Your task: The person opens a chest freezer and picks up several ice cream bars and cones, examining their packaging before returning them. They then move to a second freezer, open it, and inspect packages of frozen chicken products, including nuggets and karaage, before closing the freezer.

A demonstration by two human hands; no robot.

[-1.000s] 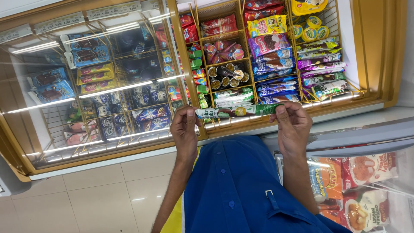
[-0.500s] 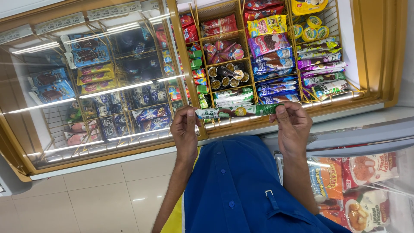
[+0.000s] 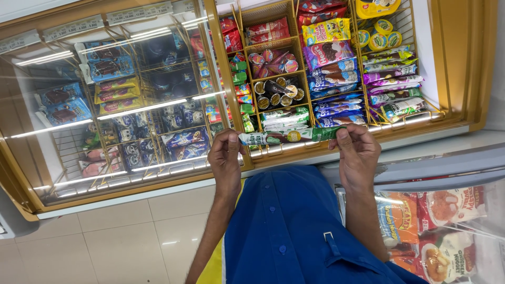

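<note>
Both hands hold one long green-and-white ice cream wrapper [image 3: 286, 136] level in front of the blue shirt [image 3: 294, 226]. The left hand [image 3: 226, 158] is closed on the wrapper's white end, thumb and fingers pinching it. The right hand [image 3: 357, 155] is closed on the green end in the same pinch. Just beyond the hands lies the open chest freezer [image 3: 463, 63], its wire baskets [image 3: 294, 63] full of wrapped ice creams. Beyond the left hand, a sliding glass lid [image 3: 105, 105] covers more packets. Beside the right forearm, bags of frozen nuggets [image 3: 447, 221] lie under glass.
</note>
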